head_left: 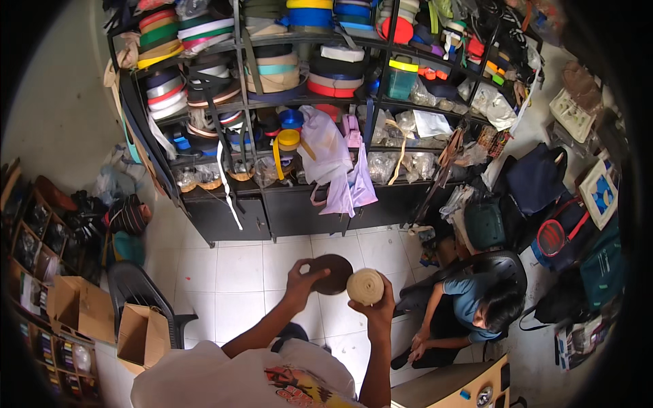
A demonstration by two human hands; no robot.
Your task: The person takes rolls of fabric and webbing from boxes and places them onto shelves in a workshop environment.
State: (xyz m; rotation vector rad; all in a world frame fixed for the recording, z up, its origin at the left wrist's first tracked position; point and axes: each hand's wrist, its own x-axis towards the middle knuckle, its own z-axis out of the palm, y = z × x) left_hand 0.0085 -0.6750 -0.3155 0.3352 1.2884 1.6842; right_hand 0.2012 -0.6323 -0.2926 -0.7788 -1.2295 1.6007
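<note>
My left hand (304,280) grips the edge of a flat, dark brown webbing roll (332,275), thumb on its face. Close beside it, my right hand (377,305) is closed around a smaller beige webbing roll (365,286), whose coiled end faces up. Both rolls are held in the air over the tiled floor (245,285). Whether the two rolls touch is hard to tell; their edges look very near each other.
Ahead stands a black shelf unit (299,217) with stacked webbing rolls (330,78). A person (469,306) sits in a black chair at right, near a table (449,391). Cardboard boxes (141,333) and another chair (139,282) stand left. Bags (537,177) line the right wall.
</note>
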